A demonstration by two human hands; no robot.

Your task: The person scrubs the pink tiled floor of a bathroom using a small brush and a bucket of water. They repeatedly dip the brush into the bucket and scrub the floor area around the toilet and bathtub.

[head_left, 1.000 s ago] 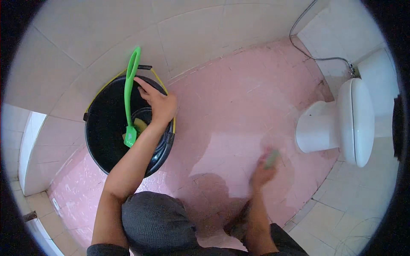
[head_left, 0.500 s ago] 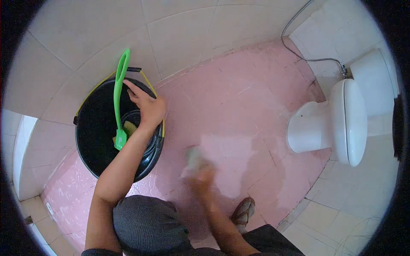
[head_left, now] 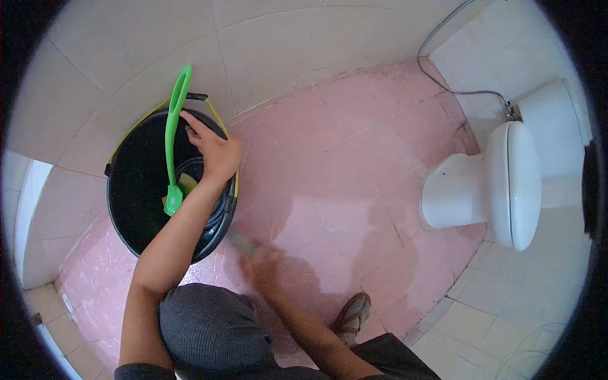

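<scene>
My left hand (head_left: 218,154) is closed over the right rim of a large black bucket (head_left: 136,218), its fingers bent inside and its index finger reaching to a green long-handled brush (head_left: 171,136). That brush leans in the bucket, its handle sticking out past the rim. Inside lie a yellowish piece (head_left: 187,183) and a dark ribbed item, partly covered by my forearm. Low at the wet pink floor (head_left: 342,171), my right hand (head_left: 261,269) is smeared by motion. It holds a pale green-grey thing (head_left: 242,243), too blurred to name, beside the bucket.
To the right stands a white toilet (head_left: 456,196), fed by a grey hose (head_left: 459,92). A tiled wall (head_left: 266,50) runs behind the bucket. My sandalled foot (head_left: 354,313) and grey-clad knee (head_left: 212,329) are at the lower edge.
My right hand, with the pale green-grey thing, has swept left across the floor toward the bucket. The left hand keeps its hold on the rim; the view has shifted slightly.
</scene>
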